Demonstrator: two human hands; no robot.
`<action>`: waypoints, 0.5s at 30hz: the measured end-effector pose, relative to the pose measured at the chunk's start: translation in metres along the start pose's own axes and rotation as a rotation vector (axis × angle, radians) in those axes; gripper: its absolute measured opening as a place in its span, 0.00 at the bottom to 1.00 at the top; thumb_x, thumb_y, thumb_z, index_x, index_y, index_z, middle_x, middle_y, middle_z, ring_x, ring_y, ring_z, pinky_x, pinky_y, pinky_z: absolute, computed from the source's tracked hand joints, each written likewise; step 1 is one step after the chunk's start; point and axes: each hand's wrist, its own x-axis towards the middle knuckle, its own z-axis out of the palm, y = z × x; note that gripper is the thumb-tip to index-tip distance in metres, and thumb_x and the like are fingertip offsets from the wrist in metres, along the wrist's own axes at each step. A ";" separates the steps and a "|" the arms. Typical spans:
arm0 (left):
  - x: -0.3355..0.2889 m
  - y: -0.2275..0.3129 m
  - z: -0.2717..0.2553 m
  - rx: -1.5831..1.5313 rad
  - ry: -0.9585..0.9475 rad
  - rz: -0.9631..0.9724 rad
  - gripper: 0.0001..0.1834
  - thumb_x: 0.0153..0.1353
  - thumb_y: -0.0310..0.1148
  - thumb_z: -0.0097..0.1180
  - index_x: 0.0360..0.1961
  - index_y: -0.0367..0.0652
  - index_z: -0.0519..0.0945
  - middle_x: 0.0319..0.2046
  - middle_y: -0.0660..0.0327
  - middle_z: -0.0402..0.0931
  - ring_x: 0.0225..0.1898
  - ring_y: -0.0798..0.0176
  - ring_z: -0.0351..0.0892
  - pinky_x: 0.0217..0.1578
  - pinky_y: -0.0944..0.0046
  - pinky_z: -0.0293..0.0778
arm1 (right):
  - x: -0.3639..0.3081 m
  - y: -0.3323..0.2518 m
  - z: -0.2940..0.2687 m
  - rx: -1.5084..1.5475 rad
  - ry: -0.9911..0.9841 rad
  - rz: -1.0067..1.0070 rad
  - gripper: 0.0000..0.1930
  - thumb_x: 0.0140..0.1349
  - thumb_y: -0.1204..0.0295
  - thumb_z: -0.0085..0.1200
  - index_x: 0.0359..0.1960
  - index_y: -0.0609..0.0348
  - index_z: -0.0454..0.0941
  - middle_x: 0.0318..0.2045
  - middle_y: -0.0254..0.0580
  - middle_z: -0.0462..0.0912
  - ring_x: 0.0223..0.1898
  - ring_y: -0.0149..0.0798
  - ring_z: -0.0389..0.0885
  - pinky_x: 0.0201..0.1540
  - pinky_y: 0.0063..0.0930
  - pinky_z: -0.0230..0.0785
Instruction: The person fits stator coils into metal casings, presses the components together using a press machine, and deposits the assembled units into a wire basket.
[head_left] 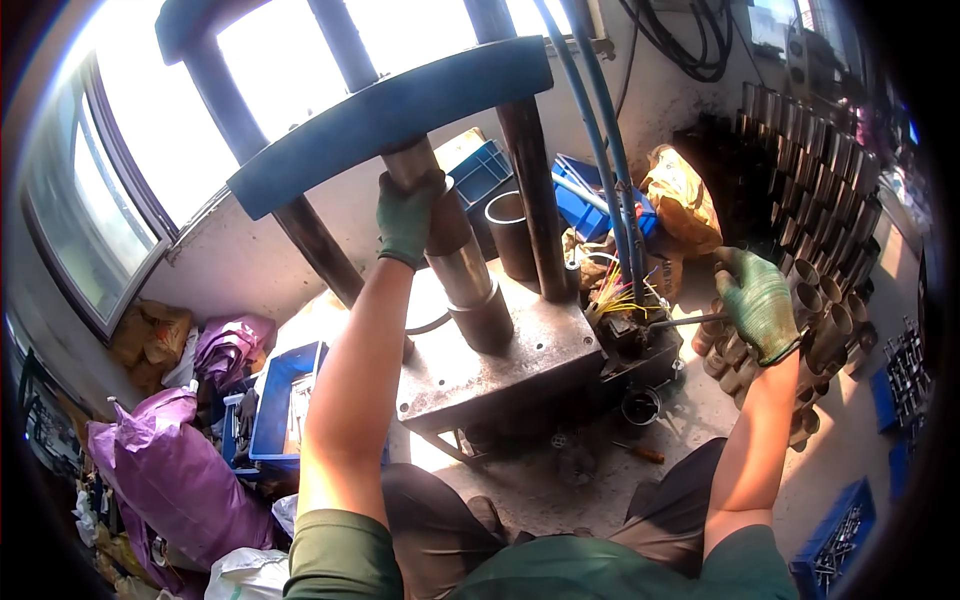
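Observation:
My left hand [405,220], in a green knit glove, is wrapped round the upper part of a brown-grey metal cylinder [449,235] beneath the press's blue crossplate [400,115]. Lower down, a shinier section [464,275] enters a wider metal sleeve [486,322] standing on the steel press bed [540,345]. My right hand [762,305], gloved alike, is at the outer end of a thin metal lever [690,320], fingers bent; the hand covers that end. Behind the stack, an open metal tube [510,235] stands beside a dark press column [535,200].
Metal tubes [830,330] crowd the floor at right, with stacked cylinders [815,160] behind. Blue hoses [605,130] run down near the lever. A blue bin [285,400] and purple sack [175,480] lie at left. A tool with an orange handle [645,453] rests on the floor.

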 end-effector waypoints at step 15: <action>-0.011 0.013 -0.007 0.133 0.017 -0.034 0.47 0.52 0.67 0.71 0.57 0.34 0.78 0.48 0.35 0.86 0.54 0.33 0.86 0.55 0.46 0.80 | -0.124 0.069 -0.021 -0.835 -0.710 -0.377 0.13 0.57 0.59 0.60 0.30 0.55 0.88 0.30 0.51 0.87 0.35 0.58 0.88 0.40 0.49 0.80</action>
